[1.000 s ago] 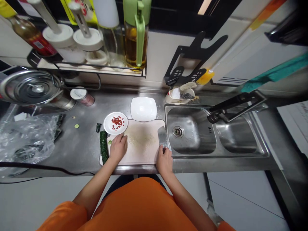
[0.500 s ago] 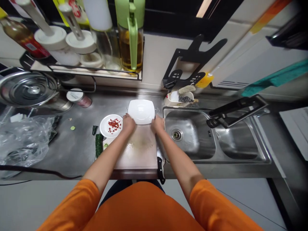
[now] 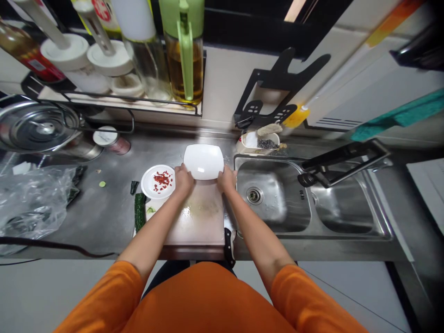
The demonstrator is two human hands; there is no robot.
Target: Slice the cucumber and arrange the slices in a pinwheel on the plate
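Observation:
A white rectangular plate [image 3: 203, 161] with rounded corners is at the far end of the cutting board [image 3: 201, 222]. My left hand [image 3: 183, 180] grips its near left corner, and my right hand [image 3: 227, 179] grips the near right one. Whether the plate rests on the board or is slightly raised, I cannot tell. Just left of my left hand stands a round white plate [image 3: 147, 182] with chopped red pieces [image 3: 162, 180]. A dark green cucumber [image 3: 140, 210] lies beside the board, with a cut end [image 3: 134, 187] beyond it. To the board's right is a black-handled knife [image 3: 229, 247].
A double steel sink [image 3: 277, 212] with a black faucet [image 3: 333, 164] is on the right. Behind it stands a container of sponges and a scrubber [image 3: 258, 141]. At left are a plastic bag [image 3: 34, 199], a lidded pot [image 3: 38, 125] and a jar [image 3: 111, 140]. A condiment rack [image 3: 138, 105] hangs above.
My hands keep hold of the rectangular plate, which stays in nearly the same place. The view has shifted slightly, so the counter items appear a little farther left.

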